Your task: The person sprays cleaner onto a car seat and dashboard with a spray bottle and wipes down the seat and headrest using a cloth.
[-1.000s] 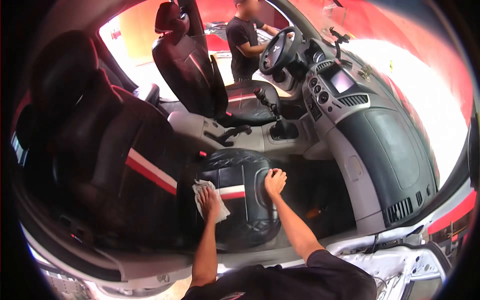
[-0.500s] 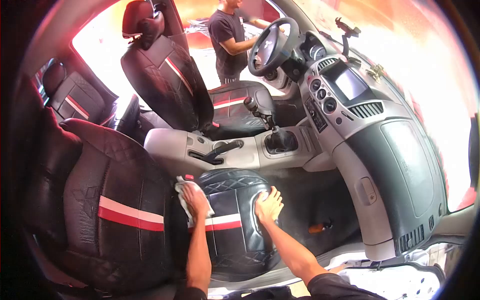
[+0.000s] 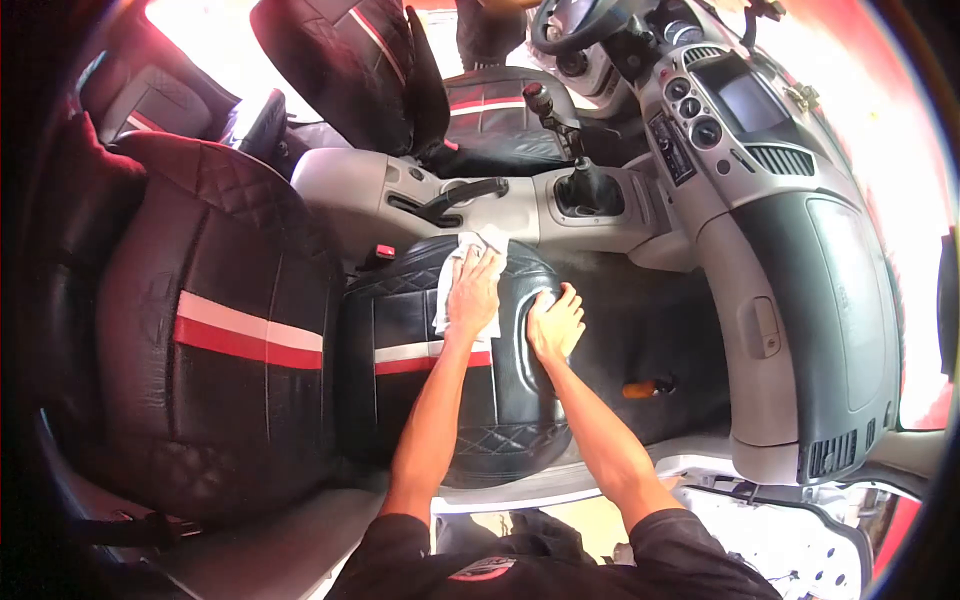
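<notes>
My left hand (image 3: pixel 474 294) lies over a white cloth (image 3: pixel 486 240), pressing it onto the black seat cushion (image 3: pixel 405 315) near its console side. The cloth shows around the fingers and under the palm. My right hand (image 3: pixel 556 324) rests on the rounded front edge of the same cushion, fingers spread and no loose object seen in it. A white and red stripe (image 3: pixel 408 360) crosses the cushion beneath my left wrist and continues on the backrest (image 3: pixel 230 250).
The centre console (image 3: pixel 335 175) carries a handbrake lever (image 3: pixel 465 197) and a gear lever (image 3: pixel 570 130). A red buckle (image 3: pixel 385 252) sits beside the cushion. An orange-handled item (image 3: pixel 640 389) lies on the footwell floor. The glove box (image 3: pixel 835 290) is at right. Another person's legs (image 3: pixel 490 38) show beyond the far seat.
My left hand has slid the cloth across the cushion, away from the backrest and towards the console. My right hand stays at the front edge. The view has tilted downward.
</notes>
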